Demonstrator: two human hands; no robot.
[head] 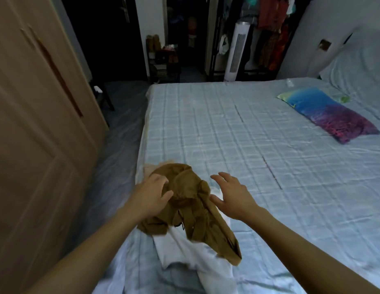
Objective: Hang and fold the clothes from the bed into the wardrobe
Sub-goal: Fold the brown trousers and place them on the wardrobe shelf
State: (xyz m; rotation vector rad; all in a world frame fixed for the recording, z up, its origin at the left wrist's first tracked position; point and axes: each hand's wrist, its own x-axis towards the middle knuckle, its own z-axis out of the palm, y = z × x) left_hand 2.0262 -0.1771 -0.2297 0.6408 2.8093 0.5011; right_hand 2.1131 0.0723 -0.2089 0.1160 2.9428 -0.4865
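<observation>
A crumpled brown garment (191, 206) lies near the left edge of the bed (248, 134), on top of a white garment (184, 249). A pale beige piece (152, 166) peeks out behind the brown one. My left hand (150, 196) hovers over or touches the brown garment's left side, fingers spread and relaxed. To its right my right hand (231, 196) is held open, fingers spread, holding nothing. The beige wardrobe (36, 124) stands at the left with its doors closed.
A colourful blue and purple pillow (329, 113) lies at the bed's right, with a pale pillow (358, 66) behind it. A white tower fan (235, 52) and a rack of hanging clothes (274, 32) stand at the far wall. A narrow floor strip (119, 145) separates bed and wardrobe.
</observation>
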